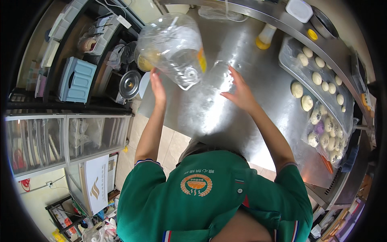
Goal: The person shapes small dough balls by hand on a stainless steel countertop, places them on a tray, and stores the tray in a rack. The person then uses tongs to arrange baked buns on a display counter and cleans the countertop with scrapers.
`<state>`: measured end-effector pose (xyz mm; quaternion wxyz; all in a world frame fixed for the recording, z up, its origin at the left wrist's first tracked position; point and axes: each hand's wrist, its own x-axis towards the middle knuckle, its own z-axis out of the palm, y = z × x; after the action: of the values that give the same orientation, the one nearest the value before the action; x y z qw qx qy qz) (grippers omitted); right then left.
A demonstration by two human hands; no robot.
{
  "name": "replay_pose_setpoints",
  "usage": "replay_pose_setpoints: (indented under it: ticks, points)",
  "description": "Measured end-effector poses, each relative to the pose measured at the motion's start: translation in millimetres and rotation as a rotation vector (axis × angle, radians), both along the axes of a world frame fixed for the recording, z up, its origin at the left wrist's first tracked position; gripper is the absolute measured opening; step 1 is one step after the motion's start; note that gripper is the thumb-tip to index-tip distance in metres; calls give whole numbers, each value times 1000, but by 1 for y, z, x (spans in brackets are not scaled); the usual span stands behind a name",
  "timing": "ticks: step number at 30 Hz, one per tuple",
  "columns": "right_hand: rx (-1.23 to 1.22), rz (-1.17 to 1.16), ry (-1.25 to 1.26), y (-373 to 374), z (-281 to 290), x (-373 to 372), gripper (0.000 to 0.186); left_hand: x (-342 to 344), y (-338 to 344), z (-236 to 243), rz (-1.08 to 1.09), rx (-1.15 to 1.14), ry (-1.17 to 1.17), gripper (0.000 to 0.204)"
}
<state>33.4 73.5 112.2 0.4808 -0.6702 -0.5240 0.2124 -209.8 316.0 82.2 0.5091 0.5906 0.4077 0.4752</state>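
A large clear plastic container (171, 38), jug-like with yellow patches, is at the far left of the steel worktable (250, 121). Its narrower end points toward me. My left hand (159, 89) is beside its left side, fingers stretched out; whether they touch it I cannot tell. Over the middle of the table, to the right of the container, is my right hand (242, 92), with thumb and fingers apart and nothing visible in it. Glare on the steel and a faint transparent shape near its fingertips are hard to make out.
At the right, a tray (287, 54) holds several pale dough balls, with two more dough balls (297, 89) beside it. Nearer lies a plastic bag of buns (332, 135). A yellow-bottomed bottle (265, 37) stands at the back. Shelves with a blue box (77, 80) line the left.
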Motion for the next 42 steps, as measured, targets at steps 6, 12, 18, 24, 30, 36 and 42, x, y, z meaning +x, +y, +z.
replay_pose_setpoints:
  ticks: [6, 12, 18, 24, 30, 36, 42]
  points:
    - [184, 41, 262, 154, 63, -32, 116, 46, 45, 55, -491, -262, -211, 84]
    - [264, -79, 37, 196, 61, -9, 121, 87, 122, 54, -677, -181, -337, 82]
    - [116, -186, 200, 218, 17, -9, 118, 106, 148, -2, -682, -404, -251, 77]
    - [207, -161, 228, 214, 8, -1, 111, 116, 151, -4, -724, -346, -253, 79]
    - [213, -276, 196, 207, 6, -1, 101, 131, 149, -4, -709, -355, -231, 82]
    - [159, -289, 63, 197, 4, -7, 99, 127, 149, -9, -737, -365, -248, 81]
    - [139, -359, 38, 192, 6, -12, 97, 129, 151, -4, -766, -321, -260, 80]
